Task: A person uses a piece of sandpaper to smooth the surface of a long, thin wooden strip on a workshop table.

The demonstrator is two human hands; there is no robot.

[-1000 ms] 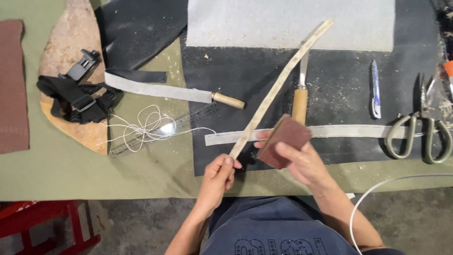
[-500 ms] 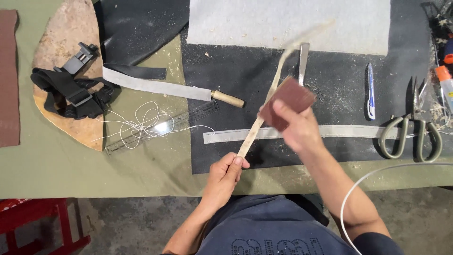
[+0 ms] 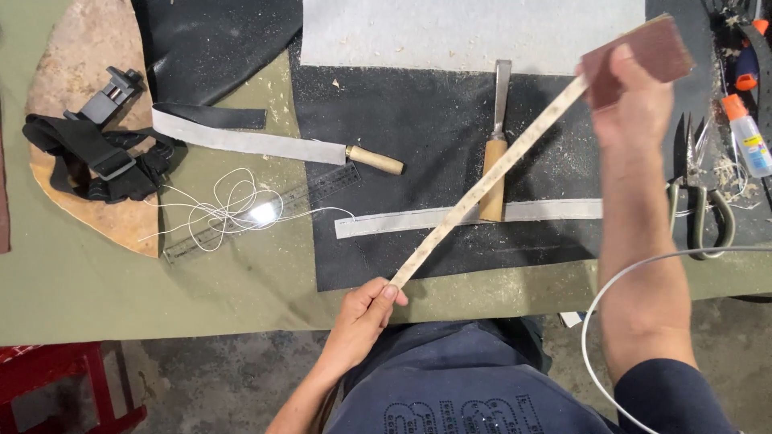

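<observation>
My left hand (image 3: 363, 309) pinches the near end of a long pale leather strip (image 3: 482, 185) at the table's front edge. The strip slants up and to the right, off the table. My right hand (image 3: 631, 92) holds a reddish-brown sanding block (image 3: 643, 55) against the strip's far end, near the upper right. Under the strip lie a wooden-handled chisel (image 3: 495, 145) and a second pale strip (image 3: 482, 215) flat on a black mat (image 3: 402, 128).
A flat blade with a wooden handle (image 3: 273, 146), a clear ruler (image 3: 265, 210), tangled white thread (image 3: 229, 207) and a black strap mount (image 3: 96, 153) lie to the left. Scissors (image 3: 704, 201) and a glue bottle (image 3: 746, 137) are at the right. A white cable (image 3: 595, 321) loops by my right arm.
My right hand slid the sanding block up along the strip from near my left hand to its far end. My left hand kept its hold.
</observation>
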